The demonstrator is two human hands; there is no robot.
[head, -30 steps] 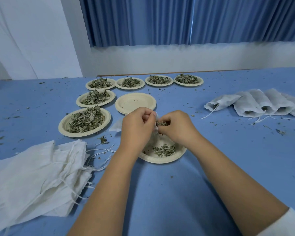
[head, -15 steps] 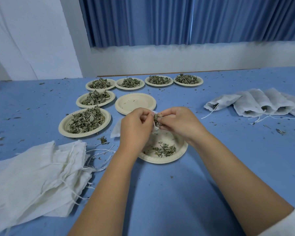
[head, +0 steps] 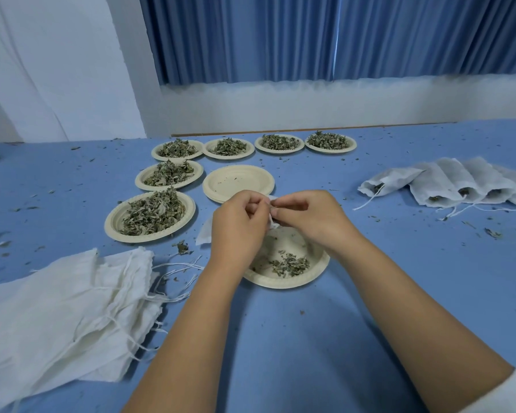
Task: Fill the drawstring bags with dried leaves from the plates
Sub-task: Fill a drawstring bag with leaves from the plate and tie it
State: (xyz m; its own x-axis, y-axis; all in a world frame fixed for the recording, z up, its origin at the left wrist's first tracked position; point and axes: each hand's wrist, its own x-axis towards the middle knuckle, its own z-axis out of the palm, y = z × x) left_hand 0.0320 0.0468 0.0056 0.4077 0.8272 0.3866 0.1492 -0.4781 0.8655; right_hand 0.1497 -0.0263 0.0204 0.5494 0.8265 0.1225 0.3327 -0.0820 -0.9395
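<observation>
Head view: at frame centre, the left hand [head: 239, 225] and right hand [head: 310, 219] each pinch the mouth of a small white cloth bag [head: 204, 236] with curled fingers. The bag is crumpled and mostly hidden, just above a plate [head: 280, 284] holding few dried leaves [head: 291, 263].

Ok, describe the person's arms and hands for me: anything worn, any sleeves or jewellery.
The left forearm and right forearm are bare. Neither the left hand nor the right hand shows gloves, rings, a watch or a bracelet. Only clothing visible: a white sleeve edge higher up the right arm.
</observation>
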